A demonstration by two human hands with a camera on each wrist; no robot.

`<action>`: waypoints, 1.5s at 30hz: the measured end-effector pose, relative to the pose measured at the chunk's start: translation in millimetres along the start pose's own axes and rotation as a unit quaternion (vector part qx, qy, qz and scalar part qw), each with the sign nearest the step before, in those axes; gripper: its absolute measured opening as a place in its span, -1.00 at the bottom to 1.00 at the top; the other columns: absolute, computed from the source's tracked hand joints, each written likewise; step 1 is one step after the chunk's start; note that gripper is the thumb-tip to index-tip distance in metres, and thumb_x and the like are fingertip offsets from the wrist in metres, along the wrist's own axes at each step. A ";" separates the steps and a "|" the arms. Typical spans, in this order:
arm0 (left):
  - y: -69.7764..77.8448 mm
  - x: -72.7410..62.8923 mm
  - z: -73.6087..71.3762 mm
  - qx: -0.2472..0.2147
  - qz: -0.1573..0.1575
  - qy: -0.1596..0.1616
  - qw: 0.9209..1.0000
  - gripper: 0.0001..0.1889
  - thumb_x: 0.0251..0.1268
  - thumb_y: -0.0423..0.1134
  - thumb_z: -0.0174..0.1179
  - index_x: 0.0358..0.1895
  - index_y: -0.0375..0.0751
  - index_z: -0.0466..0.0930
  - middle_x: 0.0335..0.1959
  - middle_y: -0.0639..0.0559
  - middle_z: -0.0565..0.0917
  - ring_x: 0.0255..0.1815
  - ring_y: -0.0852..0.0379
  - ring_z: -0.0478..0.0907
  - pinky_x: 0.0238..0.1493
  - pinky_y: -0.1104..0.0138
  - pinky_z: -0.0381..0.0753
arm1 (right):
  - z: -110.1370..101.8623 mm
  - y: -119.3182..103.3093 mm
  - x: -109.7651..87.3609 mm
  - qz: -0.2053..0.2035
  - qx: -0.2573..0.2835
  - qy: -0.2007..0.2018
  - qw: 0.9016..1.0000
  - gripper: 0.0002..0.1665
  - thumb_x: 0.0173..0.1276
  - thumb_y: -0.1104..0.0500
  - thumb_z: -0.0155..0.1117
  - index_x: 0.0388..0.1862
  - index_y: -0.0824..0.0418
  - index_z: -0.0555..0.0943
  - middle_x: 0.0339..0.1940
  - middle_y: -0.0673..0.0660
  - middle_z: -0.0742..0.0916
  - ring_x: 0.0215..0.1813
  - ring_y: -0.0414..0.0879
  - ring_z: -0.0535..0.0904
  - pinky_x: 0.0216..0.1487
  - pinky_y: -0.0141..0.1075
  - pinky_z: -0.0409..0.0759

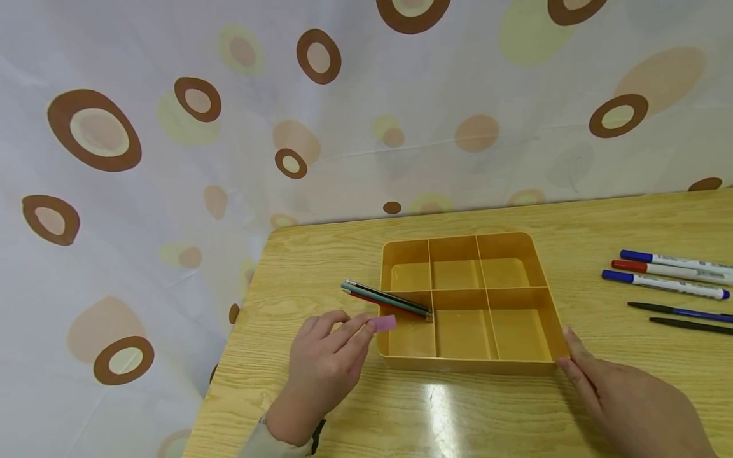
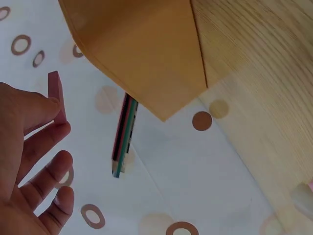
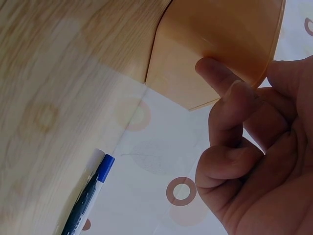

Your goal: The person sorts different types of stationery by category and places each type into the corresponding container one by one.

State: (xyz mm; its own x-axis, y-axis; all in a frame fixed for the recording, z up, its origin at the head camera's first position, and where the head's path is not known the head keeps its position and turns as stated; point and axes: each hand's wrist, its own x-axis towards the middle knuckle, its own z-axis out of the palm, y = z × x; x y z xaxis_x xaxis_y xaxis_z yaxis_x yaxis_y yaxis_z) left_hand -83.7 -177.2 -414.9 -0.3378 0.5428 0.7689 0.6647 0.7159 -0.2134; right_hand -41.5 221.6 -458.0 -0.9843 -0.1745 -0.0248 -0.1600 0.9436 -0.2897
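A pink eraser is pinched between the thumb and fingertips of my left hand, just over the left wall of a yellow-orange compartment tray. In the left wrist view the eraser looks like a slim block, with the other fingers loosely bent below. Several pencils lean in the tray's front left compartment, their ends jutting over its left wall. My right hand grips the tray's front right corner. The right wrist view shows a fingertip on the outer wall and the thumb by the rim.
Right of the tray lie markers with blue and red caps, and two dark pens. The wooden table ends at the left and back against a patterned cloth. Dividers split the tray into several compartments.
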 end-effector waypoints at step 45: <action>59.8 47.6 65.7 0.019 0.074 -0.129 0.989 -0.85 0.42 -0.18 0.33 -0.09 0.11 0.87 -0.06 0.30 0.82 -0.07 0.23 0.67 -0.22 0.41 0.53 | -3.6 -2.9 0.4 -0.005 0.002 -0.009 1.000 -0.30 0.66 -0.03 0.10 0.50 0.45 0.35 -0.21 0.39 0.82 -0.36 0.22 0.76 -0.48 0.02 0.63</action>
State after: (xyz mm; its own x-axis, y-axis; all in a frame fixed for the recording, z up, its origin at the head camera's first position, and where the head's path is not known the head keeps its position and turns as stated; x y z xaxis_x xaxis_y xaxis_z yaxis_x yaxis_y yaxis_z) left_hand -103.8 -79.7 -430.7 -0.4006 0.7338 0.5487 0.6957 0.6333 -0.3390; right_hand -41.7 219.7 -453.7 -0.9811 -0.1892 -0.0394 -0.1697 0.9409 -0.2930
